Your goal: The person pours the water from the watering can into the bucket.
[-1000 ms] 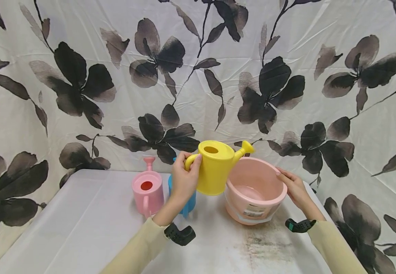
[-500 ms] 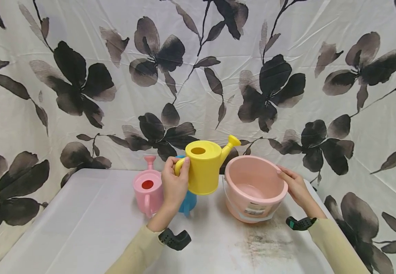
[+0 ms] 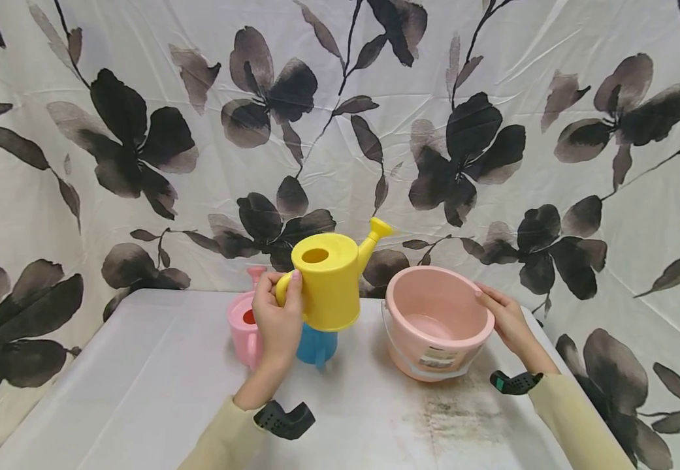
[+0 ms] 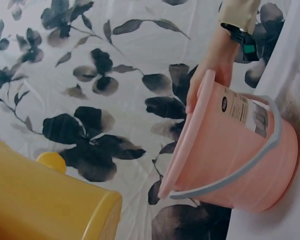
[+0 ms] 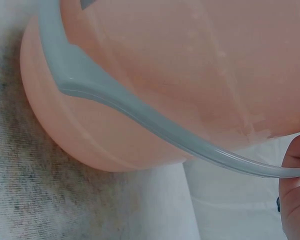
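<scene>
In the head view my left hand (image 3: pixel 277 320) grips the handle of a yellow watering can (image 3: pixel 330 284), holding it upright in the air. Its spout points up and to the right. Behind that hand and can are a pink watering can (image 3: pixel 242 326) and a blue watering can (image 3: pixel 318 346), each partly hidden. My right hand (image 3: pixel 510 323) holds the right rim of a pink bucket (image 3: pixel 410 352), thumb over the edge. The bucket's inside shows nothing in it. Its grey handle (image 5: pixel 140 112) hangs down across the front in the right wrist view.
A white table (image 3: pixel 140 378) carries the things, with a brownish stain (image 3: pixel 463 418) in front of the bucket. Just behind the table hangs a white cloth with dark flowers (image 3: pixel 351 163). Dark bands sit on both wrists.
My left hand has carried the yellow watering can leftward and slightly up, away from the bucket. More of the blue can shows below it, less of the pink can. My right hand stays on the bucket.
</scene>
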